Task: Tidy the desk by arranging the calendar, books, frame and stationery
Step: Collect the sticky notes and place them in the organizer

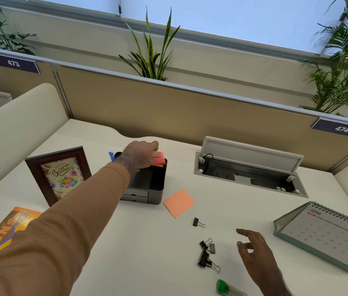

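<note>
the left hand [140, 153] pinches a pink pad [158, 159] at the organizer's [147, 184] back slot, so sorting stationery looks partly done. the frame [58, 175] stands upright just left of that arm, and one book [4, 229] lies under the sleeve nearer the body. left to clear, by my reading: one orange note [178, 202] beside the organizer, three clips [206, 251] just left of the right hand [254, 251], which hovers spread and empty, one green-capped tube [226, 288] below it, and one calendar [327, 233] to its right on the table [126, 242].
</note>
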The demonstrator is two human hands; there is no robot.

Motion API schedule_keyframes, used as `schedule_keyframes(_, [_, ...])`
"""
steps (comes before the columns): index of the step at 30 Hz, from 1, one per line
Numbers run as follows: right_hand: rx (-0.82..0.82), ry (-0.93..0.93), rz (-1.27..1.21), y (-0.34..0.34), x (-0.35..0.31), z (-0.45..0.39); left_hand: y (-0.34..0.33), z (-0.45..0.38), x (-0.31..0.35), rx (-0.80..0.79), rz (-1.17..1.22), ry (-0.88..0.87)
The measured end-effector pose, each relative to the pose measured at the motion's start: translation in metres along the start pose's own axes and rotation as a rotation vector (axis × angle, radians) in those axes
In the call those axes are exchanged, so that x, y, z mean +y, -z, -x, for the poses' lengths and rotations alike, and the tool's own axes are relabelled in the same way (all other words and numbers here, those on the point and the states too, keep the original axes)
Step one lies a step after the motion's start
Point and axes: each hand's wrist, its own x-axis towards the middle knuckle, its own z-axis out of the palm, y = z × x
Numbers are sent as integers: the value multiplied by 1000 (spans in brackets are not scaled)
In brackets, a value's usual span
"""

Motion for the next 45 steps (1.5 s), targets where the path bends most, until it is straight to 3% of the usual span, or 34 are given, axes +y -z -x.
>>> schedule_keyframes(6, [12,-6,0,-1,1,2,-3,-4,-3,-58,15,-38])
schedule_keyframes(15, [6,0,-17,1,-2,3,-14,-9,-4,53,-37,-202])
schedule_keyframes(19, [0,4,-20,2,-2,3,-13,-13,2,3,-139,-213])
schedule_keyframes(29, [-1,-11,-9,3,0,3,-15,-18,7,60,-189,-215])
schedule_keyframes(45, [-4,-14,-22,3,1,-1,6,-26,-1,196,38,-203])
